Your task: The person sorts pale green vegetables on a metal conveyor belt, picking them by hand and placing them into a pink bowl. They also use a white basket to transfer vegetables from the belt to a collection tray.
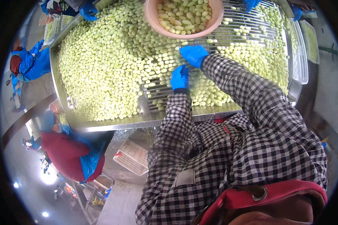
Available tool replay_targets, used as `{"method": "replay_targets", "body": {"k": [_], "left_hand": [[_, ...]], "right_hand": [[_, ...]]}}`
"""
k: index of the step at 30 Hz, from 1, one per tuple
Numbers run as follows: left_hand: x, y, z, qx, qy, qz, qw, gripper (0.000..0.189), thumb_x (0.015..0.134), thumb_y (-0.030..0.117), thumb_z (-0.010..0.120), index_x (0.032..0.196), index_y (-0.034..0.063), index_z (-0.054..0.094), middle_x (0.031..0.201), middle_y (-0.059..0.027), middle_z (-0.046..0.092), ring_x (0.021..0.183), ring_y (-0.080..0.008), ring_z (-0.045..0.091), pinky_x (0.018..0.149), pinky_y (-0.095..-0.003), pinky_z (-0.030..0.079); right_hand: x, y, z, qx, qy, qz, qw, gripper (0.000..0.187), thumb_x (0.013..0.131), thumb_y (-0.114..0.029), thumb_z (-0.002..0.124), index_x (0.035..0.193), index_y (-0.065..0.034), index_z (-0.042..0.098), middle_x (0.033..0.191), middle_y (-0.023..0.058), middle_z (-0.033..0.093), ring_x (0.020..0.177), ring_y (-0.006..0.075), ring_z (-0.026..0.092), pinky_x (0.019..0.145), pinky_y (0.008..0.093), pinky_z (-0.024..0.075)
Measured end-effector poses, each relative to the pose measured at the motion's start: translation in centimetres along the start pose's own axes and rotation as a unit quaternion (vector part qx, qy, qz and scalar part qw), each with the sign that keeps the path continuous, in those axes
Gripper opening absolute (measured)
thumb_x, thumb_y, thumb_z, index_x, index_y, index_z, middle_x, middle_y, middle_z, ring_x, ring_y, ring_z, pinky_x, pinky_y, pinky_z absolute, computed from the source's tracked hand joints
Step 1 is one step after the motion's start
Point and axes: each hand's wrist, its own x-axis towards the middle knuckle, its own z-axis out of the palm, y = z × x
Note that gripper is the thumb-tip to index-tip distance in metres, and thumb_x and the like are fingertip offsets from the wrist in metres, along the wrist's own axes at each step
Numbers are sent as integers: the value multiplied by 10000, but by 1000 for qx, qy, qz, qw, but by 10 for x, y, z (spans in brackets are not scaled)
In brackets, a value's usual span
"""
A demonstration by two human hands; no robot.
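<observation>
My left hand (179, 78), in a blue glove, is low over the metal rod grate (157, 89), among loose pale green grapes (107, 70). Just beyond it and to the right, my blue-gloved right hand (193, 56) reaches left, its fingertips close to a few grapes below the pink basin (183, 36). Whether either hand has a grape in its fingers is hidden by the gloves and blur. Grapes are heaped thickly on the left of the steel sorting table (124, 127) and more thinly on the right. The basin holds larger-looking, yellowish grapes.
Raised steel edges surround the table. White plastic crates (300, 53) stand beyond its right end. Other people's gloved hands (88, 10) are at the far edge. A co-worker in dark red (64, 154) is at the left, near a crate (132, 157) on the floor.
</observation>
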Motion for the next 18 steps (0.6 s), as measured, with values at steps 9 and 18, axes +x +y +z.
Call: {"method": "replay_targets", "body": {"k": [9, 18], "left_hand": [[-24, -8, -9, -542, -50, -316, 777, 268, 924, 184, 508, 1085, -9, 600, 984, -123, 628, 830, -222, 598, 718, -354, 537], [-34, -25, 1, -735, -333, -289, 515, 443, 967, 356, 388, 1219, 19, 526, 1234, -171, 556, 1136, -312, 523, 1004, -465, 399]], "right_hand": [[-50, -24, -16, -230, 58, -34, 971, 239, 892, -203, 494, 932, -55, 676, 965, 153, 623, 890, 315, 579, 788, 394, 471], [-165, -52, 11, -36, 71, -142, 987, 248, 836, -212, 548, 997, -28, 596, 1039, 153, 594, 989, 320, 565, 836, 416, 466]]}}
